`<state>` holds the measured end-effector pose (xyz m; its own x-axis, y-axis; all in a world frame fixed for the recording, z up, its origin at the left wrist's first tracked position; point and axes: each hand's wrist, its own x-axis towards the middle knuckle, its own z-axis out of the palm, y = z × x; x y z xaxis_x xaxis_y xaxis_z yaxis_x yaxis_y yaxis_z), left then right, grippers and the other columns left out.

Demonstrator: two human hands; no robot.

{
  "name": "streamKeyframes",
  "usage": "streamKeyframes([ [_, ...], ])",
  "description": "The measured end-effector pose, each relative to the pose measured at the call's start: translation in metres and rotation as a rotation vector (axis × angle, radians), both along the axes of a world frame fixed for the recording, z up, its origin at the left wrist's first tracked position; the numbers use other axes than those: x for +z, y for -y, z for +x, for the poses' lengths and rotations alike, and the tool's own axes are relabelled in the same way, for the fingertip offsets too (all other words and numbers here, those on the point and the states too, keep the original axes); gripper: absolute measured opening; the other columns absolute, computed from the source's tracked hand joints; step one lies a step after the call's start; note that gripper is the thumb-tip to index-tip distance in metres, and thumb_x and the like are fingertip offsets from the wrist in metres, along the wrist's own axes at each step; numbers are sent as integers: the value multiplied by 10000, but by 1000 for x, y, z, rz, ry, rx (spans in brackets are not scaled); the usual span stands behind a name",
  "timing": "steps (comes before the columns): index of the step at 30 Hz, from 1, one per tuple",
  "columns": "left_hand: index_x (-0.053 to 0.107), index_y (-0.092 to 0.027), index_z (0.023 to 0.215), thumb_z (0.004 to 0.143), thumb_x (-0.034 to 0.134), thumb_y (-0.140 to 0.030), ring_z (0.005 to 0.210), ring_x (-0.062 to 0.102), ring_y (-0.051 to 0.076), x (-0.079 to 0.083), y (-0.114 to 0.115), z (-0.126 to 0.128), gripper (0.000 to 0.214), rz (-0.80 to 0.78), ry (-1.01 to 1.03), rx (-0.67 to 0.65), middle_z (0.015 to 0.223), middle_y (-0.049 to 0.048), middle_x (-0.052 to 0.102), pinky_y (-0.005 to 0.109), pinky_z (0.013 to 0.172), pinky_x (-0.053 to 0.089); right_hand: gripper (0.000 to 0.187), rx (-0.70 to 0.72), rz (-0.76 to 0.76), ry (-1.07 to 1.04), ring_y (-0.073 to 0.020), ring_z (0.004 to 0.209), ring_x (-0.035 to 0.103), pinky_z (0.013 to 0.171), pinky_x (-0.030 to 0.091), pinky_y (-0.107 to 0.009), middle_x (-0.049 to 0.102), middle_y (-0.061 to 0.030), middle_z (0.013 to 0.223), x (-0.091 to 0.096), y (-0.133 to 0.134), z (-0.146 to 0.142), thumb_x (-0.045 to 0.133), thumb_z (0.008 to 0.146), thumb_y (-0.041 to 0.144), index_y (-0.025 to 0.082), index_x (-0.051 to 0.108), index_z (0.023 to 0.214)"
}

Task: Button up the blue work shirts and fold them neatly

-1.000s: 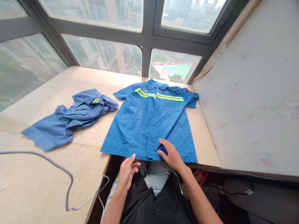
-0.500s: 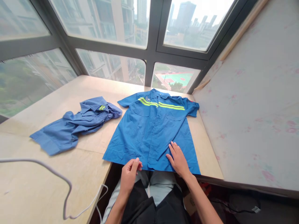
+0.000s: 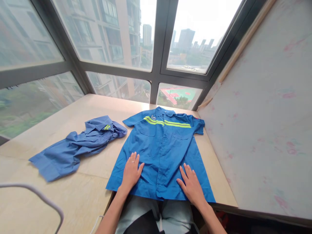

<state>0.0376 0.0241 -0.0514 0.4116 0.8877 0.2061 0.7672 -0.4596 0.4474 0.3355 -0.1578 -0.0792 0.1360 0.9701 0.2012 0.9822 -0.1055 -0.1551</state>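
A blue short-sleeved work shirt (image 3: 161,152) lies spread out front side up, its collar toward the window and its hem at the table's near edge. Yellow-green reflective stripes cross its chest. My left hand (image 3: 131,169) rests flat on the lower left part of the shirt, fingers stretched out, a ring on one finger. On the lower right part lies my right hand (image 3: 191,183), palm down with fingers spread. Some creases run through the cloth between the hands. Neither hand grips the fabric.
A second, paler blue work garment (image 3: 80,146) lies crumpled on the wooden table (image 3: 97,105) to the left. A white cable (image 3: 41,196) loops across the near left corner. Windows (image 3: 117,32) stand behind, and a flower-patterned wall (image 3: 258,130) borders the right side.
My left hand has gone from curled near the hem to flat on the shirt, farther up. My right hand stays on the cloth. The view has tilted upward.
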Motion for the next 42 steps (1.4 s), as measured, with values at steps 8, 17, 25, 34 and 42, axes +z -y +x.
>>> streamKeyframes([
  [8,658,-185,1197,943,429,-505,1098,660,290,42,-53,1,468,-276,22,148,1131,142,721,398,970,485,605,21,-90,-43,-330,1334,472,1074,417,-501,489,-141,1466,19,-3,16,529,899,560,215,545,1395],
  [17,401,38,1388,927,418,-343,1253,556,303,65,-209,45,598,-215,84,348,1364,273,543,366,1019,445,367,-46,181,-152,-286,1114,604,965,505,-454,641,-149,1183,60,-111,3,462,959,390,193,624,1222],
  [25,502,-126,1382,917,467,-489,1450,297,314,37,-269,60,591,-214,-62,35,1498,165,445,448,1154,262,514,98,72,-18,-305,1377,427,1104,400,-488,451,-147,1496,11,-127,11,450,985,419,198,461,1449],
  [34,431,-216,1456,993,226,-498,1493,182,283,17,-323,29,580,-223,-236,-88,1594,101,283,582,1177,59,603,125,-9,76,-299,1427,351,1132,371,-485,330,-96,1571,8,-108,32,457,982,408,245,296,1540],
  [42,501,-202,1399,954,426,-440,1473,221,337,36,-351,32,510,-102,-503,-113,1543,155,378,653,1143,79,636,104,3,110,-290,1438,331,1137,348,-479,306,-105,1582,6,-111,28,439,993,394,237,205,1564],
])
